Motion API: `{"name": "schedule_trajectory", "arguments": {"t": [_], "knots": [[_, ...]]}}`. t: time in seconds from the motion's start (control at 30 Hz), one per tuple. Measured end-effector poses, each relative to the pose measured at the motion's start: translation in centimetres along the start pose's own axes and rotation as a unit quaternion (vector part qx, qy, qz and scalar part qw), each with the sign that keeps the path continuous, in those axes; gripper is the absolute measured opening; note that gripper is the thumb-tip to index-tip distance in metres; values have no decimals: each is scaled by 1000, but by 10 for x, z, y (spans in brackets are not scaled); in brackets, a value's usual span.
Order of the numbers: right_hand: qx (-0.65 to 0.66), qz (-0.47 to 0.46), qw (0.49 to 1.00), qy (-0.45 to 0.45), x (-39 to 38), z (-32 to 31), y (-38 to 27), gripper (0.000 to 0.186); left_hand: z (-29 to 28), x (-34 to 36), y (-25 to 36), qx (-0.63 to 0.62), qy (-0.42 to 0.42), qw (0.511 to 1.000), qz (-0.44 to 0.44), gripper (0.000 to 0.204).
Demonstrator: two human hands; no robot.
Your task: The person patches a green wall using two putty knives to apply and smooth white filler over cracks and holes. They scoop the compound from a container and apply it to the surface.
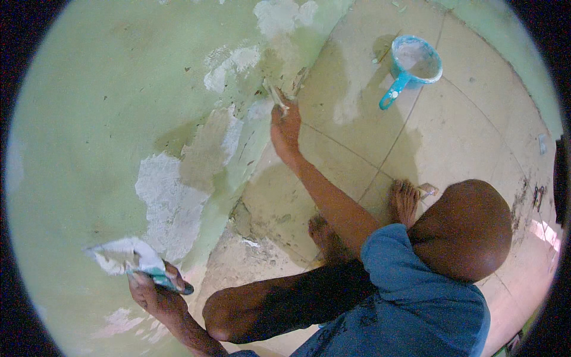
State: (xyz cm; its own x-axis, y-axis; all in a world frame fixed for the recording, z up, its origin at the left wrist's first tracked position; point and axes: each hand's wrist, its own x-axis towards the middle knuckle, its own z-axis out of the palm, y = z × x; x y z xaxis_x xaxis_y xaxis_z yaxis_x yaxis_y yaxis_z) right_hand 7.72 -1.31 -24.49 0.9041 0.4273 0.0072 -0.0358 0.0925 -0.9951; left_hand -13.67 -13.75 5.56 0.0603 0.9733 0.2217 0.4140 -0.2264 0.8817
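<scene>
My left hand (156,296) is wrapped round the teal handle of a wide putty knife (128,254), its blade coated with white putty and held in front of the green wall (77,160). Farther off, my right arm reaches out between my knees. My right hand (286,126) is closed on a thin, pale scraper (274,94), whose tip is at the foot of the wall, where the paint is chipped. White patches (169,196) of putty cover parts of the wall between my two hands. A beige-grey patch (205,146) lies beside them.
On the tiled floor (476,143) a blue dipper (418,56) holds whitish putty, its handle toward me. Broken, dirty flooring (244,256) runs along the wall's base. My bare foot (405,201) and bent knee (221,315) are close by. Small dark items (538,196) lie at the far right.
</scene>
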Motion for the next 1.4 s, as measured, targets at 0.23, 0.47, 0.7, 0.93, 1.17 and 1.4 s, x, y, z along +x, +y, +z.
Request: {"name": "schedule_trajectory", "arguments": {"t": [0.23, 0.47, 0.7, 0.93, 1.17, 1.4], "knots": [[-82, -104, 988, -82, -56, 29, -26, 77, 9, -21, 2, 44, 91, 995, -19, 44], [-74, -16, 989, -129, -59, 2, -14, 73, 5, -5, -7, 66, 85, 994, -4, 37], [-108, -126, 985, -54, -9, 15, -1, 69, -7, 1, -27, 23, 31, 999, -18, 36], [-27, -12, 981, -193, -73, 0, -36, 76, -2, 7, -31, 0, 18, 1000, -12, 35], [-64, -92, 991, -71, -71, 43, -66, 81, 2, 9, -29, -18, 29, 999, -12, 34], [-95, -79, 978, -169, -88, 8, -42, 86, 10, 9, -31, -4, 38, 999, 9, 34]]}}
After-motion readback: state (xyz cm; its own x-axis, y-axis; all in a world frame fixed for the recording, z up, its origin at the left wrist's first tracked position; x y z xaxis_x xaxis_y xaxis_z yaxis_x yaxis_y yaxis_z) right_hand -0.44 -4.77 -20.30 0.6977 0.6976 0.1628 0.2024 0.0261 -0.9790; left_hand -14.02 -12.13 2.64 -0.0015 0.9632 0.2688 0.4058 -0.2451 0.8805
